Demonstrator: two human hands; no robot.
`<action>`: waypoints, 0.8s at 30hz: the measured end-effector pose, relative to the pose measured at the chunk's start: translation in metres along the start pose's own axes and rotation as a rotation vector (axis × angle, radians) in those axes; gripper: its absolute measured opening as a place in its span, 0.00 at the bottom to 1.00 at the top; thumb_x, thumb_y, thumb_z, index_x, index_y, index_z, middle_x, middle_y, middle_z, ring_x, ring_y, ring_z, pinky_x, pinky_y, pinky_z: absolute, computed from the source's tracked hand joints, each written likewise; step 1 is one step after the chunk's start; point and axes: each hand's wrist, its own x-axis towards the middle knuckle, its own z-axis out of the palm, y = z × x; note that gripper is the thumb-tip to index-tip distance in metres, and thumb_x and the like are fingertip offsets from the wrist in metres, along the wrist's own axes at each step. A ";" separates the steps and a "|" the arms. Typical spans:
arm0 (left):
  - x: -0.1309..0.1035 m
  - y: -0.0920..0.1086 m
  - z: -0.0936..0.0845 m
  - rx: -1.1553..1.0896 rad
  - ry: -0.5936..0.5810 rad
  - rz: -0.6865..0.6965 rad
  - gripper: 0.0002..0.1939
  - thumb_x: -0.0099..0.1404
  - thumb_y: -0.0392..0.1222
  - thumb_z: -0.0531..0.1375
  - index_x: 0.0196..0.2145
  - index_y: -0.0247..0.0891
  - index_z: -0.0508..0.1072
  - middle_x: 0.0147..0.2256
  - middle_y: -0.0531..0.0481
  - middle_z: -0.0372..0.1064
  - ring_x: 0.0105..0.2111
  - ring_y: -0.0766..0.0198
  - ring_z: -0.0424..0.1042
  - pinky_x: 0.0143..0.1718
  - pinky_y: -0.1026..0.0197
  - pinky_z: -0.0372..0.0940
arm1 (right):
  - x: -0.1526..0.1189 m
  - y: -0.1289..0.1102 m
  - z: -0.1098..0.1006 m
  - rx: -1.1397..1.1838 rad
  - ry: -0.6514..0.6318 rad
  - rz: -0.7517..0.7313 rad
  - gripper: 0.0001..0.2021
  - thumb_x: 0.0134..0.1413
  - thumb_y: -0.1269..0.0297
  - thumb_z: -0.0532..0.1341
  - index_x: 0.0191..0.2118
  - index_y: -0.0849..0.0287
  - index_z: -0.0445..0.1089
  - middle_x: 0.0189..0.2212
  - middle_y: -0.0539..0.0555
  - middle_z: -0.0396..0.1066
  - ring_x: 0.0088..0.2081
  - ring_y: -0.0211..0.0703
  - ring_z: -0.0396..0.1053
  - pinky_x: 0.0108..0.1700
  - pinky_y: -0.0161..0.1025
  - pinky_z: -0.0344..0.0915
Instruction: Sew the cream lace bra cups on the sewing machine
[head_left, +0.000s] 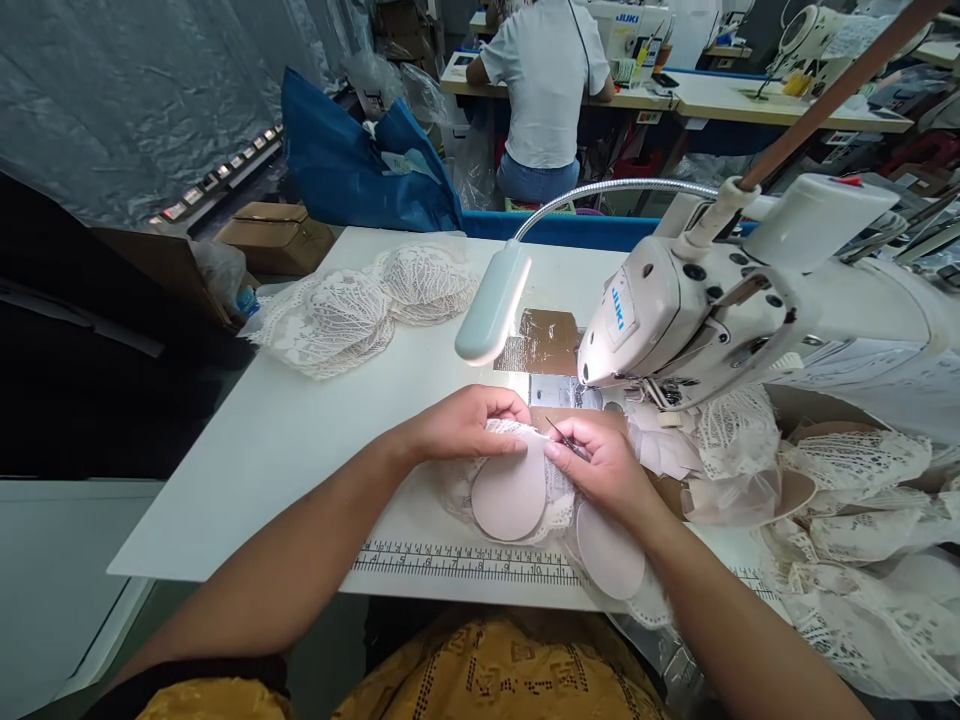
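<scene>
A white lace bra (510, 495) with smooth pale cups lies partly on the table, its upper edge raised between my hands. My left hand (480, 420) is closed on the lace edge above one cup, thumb on top. My right hand (600, 460) pinches the same edge from the other side. A thin, dark, pointed metal tool (568, 440), perhaps thread snips, also sits in my right fingers. The second cup (611, 550) hangs below my right wrist at the table's front edge. Just beyond my right hand stands the head of a white sewing machine (645, 310).
Finished-looking lace bras (352, 310) lie at the far left of the table (300, 450). More lace pieces (862, 520) are heaped at right. A lamp (495, 305) hangs over the work. A ruler strip (465, 565) runs along the front edge. Beyond, a person (551, 90) sits facing away.
</scene>
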 end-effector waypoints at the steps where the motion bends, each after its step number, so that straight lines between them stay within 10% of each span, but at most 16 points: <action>1: 0.000 0.000 0.002 0.010 0.009 0.002 0.14 0.59 0.46 0.64 0.40 0.36 0.73 0.35 0.51 0.70 0.35 0.64 0.68 0.34 0.65 0.62 | 0.000 0.001 0.000 0.007 0.001 -0.002 0.09 0.56 0.57 0.59 0.33 0.57 0.69 0.25 0.48 0.64 0.27 0.38 0.60 0.30 0.36 0.58; 9: -0.001 0.008 0.015 0.237 0.089 0.025 0.13 0.60 0.46 0.62 0.40 0.39 0.76 0.38 0.49 0.72 0.38 0.60 0.69 0.37 0.62 0.62 | -0.002 -0.004 0.001 0.031 0.013 -0.051 0.09 0.57 0.58 0.58 0.35 0.56 0.72 0.29 0.50 0.70 0.30 0.40 0.65 0.33 0.37 0.63; 14: 0.002 0.004 0.016 0.019 0.010 -0.075 0.11 0.61 0.46 0.60 0.34 0.34 0.76 0.31 0.50 0.71 0.32 0.64 0.68 0.31 0.65 0.61 | -0.002 0.004 -0.001 0.153 0.039 -0.071 0.14 0.56 0.56 0.60 0.47 0.55 0.70 0.41 0.55 0.73 0.43 0.46 0.71 0.46 0.43 0.67; 24: 0.007 -0.003 0.018 -0.192 0.029 -0.092 0.14 0.60 0.48 0.63 0.37 0.34 0.79 0.35 0.47 0.75 0.36 0.62 0.70 0.37 0.63 0.63 | -0.003 0.009 -0.012 0.137 -0.076 -0.059 0.14 0.56 0.56 0.60 0.46 0.55 0.70 0.35 0.52 0.72 0.36 0.42 0.70 0.40 0.40 0.68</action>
